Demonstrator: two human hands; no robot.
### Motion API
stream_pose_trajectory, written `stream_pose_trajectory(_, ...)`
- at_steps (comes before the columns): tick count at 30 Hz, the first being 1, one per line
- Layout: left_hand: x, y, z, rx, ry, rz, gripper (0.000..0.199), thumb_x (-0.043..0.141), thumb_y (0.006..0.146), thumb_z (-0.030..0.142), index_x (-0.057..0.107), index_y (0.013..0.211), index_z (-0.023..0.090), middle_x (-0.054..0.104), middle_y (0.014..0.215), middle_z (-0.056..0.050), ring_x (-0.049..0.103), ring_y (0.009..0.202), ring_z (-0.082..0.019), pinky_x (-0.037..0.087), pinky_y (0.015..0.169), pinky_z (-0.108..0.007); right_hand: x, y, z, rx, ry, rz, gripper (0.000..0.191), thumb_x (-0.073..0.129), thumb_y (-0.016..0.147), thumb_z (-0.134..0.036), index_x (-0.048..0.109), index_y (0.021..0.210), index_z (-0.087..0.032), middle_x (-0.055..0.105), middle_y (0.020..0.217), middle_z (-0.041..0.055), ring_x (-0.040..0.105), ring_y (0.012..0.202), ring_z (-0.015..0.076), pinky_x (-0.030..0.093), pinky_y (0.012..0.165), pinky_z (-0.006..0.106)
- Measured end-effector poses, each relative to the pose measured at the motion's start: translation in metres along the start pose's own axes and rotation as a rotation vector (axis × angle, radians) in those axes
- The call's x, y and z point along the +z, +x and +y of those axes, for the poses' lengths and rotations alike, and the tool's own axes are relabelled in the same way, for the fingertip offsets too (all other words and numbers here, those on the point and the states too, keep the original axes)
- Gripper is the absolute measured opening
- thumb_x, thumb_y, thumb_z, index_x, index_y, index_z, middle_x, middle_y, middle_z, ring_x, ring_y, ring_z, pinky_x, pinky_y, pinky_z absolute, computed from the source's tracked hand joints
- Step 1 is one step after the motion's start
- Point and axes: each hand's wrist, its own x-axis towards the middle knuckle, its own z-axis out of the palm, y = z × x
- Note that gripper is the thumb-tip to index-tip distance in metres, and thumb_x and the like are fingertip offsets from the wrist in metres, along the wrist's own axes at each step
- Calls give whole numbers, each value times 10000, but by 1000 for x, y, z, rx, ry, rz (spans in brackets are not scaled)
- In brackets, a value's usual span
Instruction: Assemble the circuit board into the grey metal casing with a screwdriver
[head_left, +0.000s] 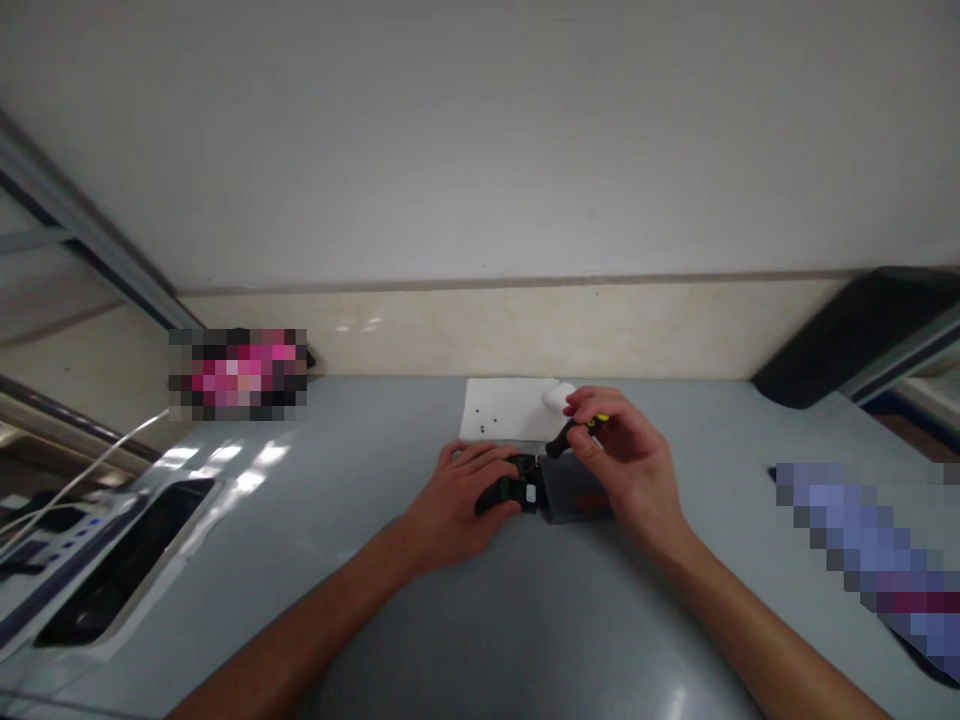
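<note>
My left hand point(469, 500) is closed around the left end of a small dark electronic device point(517, 490), where green circuit board and a pale label show. A dark grey flat piece point(574, 490) with a reddish mark joins or lies against its right side; I cannot tell which. Between the fingertips of my right hand point(634, 460) is a black and yellow screwdriver point(574, 437), slanting down to the left over the device. Its tip is too small to make out. Behind both hands lies a white sheet of paper point(499, 405) with several tiny dark screws point(482, 428).
A rounded white object point(559, 397) rests at the paper's right side. On the left are a black phone-like slab point(127, 560), a white cable point(112, 445) and a blurred pink item point(247, 370). A black shape point(862, 335) leans at the back right, near a blurred blue item point(870, 550).
</note>
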Motion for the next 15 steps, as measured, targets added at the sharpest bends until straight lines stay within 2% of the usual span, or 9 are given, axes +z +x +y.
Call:
stream_pose_trajectory(2, 1, -1, 0, -2, 6, 3, 257, 715, 1031, 307, 666, 1284, 301, 667, 1538, -33, 587, 1440, -283, 313, 1249, -529, 0, 1, 1, -13, -38, 30, 73, 807, 925, -241, 761, 941, -295, 693, 1035, 22, 662, 1019, 199, 542, 875, 324)
stream_pose_trajectory(3, 1, -1, 0, -4, 8, 4, 256, 716, 1030, 308, 669, 1282, 300, 668, 1538, -37, 587, 1441, -285, 315, 1250, -531, 0, 1, 1, -2, -50, 37, 90, 797, 929, -231, 769, 975, -303, 699, 1019, 20, 666, 996, 195, 546, 874, 327)
stream_pose_trajectory(6, 2, -2, -1, -5, 3, 12, 260, 727, 1023, 298, 670, 1276, 298, 666, 1540, -38, 583, 1444, -283, 306, 1258, -534, 0, -1, 1, 58, -15, 28, 220, 729, 983, -257, 759, 1187, -335, 754, 1138, 34, 696, 1069, 211, 554, 931, 367)
stream_pose_trajectory(8, 3, -1, -1, 1, -2, 14, 270, 732, 1018, 287, 665, 1280, 299, 662, 1545, -33, 583, 1443, -276, 304, 1258, -529, 1, -3, 1, 89, 25, -3, 233, 684, 1024, -298, 741, 1246, -337, 765, 1209, 48, 699, 1138, 225, 550, 969, 390)
stream_pose_trajectory(11, 2, -1, -1, 8, 2, 19, 262, 731, 1018, 289, 665, 1271, 297, 662, 1544, -32, 587, 1437, -275, 316, 1246, -524, 3, -3, 0, 41, 25, 4, 120, 723, 1002, -324, 763, 1114, -315, 746, 1200, 51, 684, 1155, 234, 553, 956, 382)
stream_pose_trajectory(13, 2, 0, 0, 8, 5, 21, 252, 726, 1022, 294, 663, 1265, 298, 662, 1544, -32, 587, 1435, -276, 323, 1237, -523, 4, -2, 0, -15, -24, 49, 34, 782, 950, -297, 763, 978, -296, 715, 1070, 35, 675, 1048, 214, 560, 880, 347)
stream_pose_trajectory(15, 2, 0, 0, 9, 4, 22, 249, 725, 1023, 292, 661, 1263, 300, 662, 1545, -28, 588, 1435, -274, 325, 1231, -523, 3, -1, 1, -26, -70, 75, 44, 801, 926, -267, 764, 924, -292, 685, 984, 22, 661, 956, 196, 560, 823, 326)
